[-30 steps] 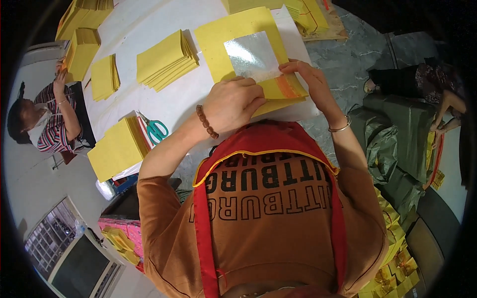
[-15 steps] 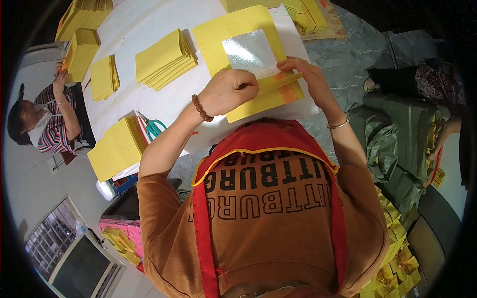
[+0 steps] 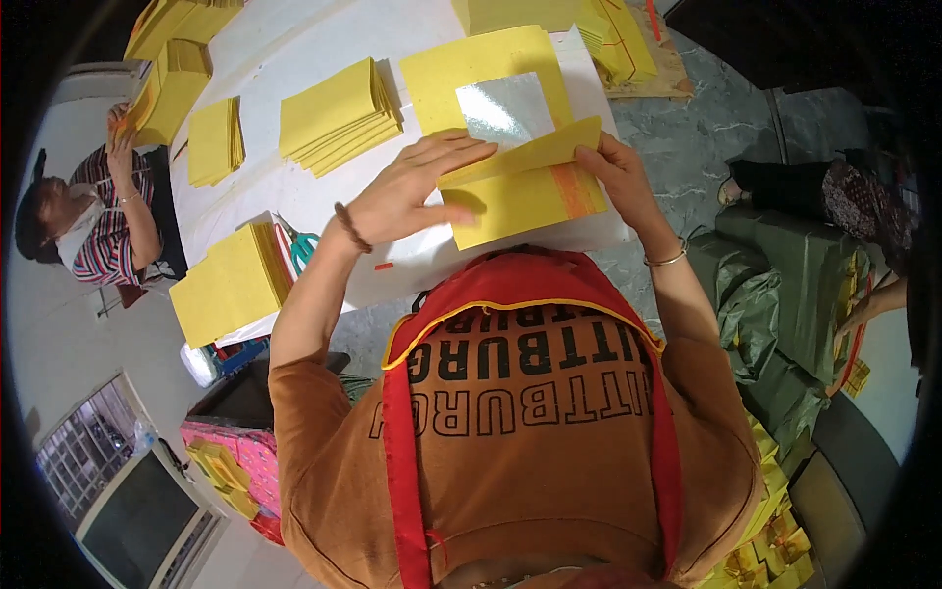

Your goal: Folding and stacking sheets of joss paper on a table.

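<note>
Yellow paper sheet [image 3: 520,191], folded partway over, sits just above the middle of the frame on a white table [image 3: 294,187], and I see it from the single head view, looking down. My left hand [image 3: 407,191] lies spread and flat, fingers open, pressing on the sheet's left part, with a beaded bracelet [image 3: 350,228] on the wrist. My right hand [image 3: 618,177] pinches the raised right edge of the fold between thumb and fingers; an orange strip [image 3: 574,191] runs along the sheet beside it. A thin bangle [image 3: 667,259] circles that wrist. Just above the fold lies a silver foil square [image 3: 505,106] on a larger yellow stack [image 3: 432,79]. Further left in the upper frame is a fanned pile of yellow sheets [image 3: 339,113], then a smaller pile [image 3: 214,140]. At centre left another yellow stack [image 3: 231,285] sits at the table's corner, with teal-handled scissors [image 3: 299,245] beside it. At the far left edge a seated person in a striped shirt [image 3: 93,211] handles more yellow sheets. My orange shirt and red apron fill the lower frame.
</note>
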`<state>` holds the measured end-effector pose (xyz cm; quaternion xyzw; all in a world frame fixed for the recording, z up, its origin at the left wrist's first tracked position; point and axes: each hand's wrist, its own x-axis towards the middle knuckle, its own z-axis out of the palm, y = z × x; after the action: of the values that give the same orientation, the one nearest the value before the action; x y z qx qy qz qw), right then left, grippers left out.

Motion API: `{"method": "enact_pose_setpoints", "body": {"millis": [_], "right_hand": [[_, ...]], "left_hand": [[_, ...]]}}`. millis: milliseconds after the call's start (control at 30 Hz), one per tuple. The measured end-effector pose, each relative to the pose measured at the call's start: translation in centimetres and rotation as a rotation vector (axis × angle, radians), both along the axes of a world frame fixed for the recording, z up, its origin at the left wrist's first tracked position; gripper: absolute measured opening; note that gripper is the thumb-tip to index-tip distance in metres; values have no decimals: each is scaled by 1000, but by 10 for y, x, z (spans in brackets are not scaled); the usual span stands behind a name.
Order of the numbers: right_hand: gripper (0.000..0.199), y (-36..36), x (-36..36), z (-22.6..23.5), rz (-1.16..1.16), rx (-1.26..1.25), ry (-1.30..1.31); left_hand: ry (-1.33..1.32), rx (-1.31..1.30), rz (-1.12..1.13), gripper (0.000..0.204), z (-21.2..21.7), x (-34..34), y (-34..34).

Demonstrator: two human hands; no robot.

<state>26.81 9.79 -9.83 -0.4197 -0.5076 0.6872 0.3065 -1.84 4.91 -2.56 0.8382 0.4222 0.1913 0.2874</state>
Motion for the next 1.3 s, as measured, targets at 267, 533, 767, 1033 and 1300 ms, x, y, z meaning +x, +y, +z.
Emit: {"method": "enact_pose_setpoints", "body": {"millis": [267,533,767,1033,1300], "right_hand": [[33,-7,1,43,216,1081,-494],[28,-13,1,53,621,1019,-489],[31,-5,-13,50,292,29,-270],[49,-4,-36,51,-62,127,-131],[49,1,-35,36,-33,172,-225]], "left_hand": [[104,422,76,33,-4,10,-28],[21,320,101,30,-1,17,-52],[-111,-424,481,31,-2,11,-19],[-373,-791,606,32,-16,5,6],[-681,-746,643,42,-10,12,9]]}}
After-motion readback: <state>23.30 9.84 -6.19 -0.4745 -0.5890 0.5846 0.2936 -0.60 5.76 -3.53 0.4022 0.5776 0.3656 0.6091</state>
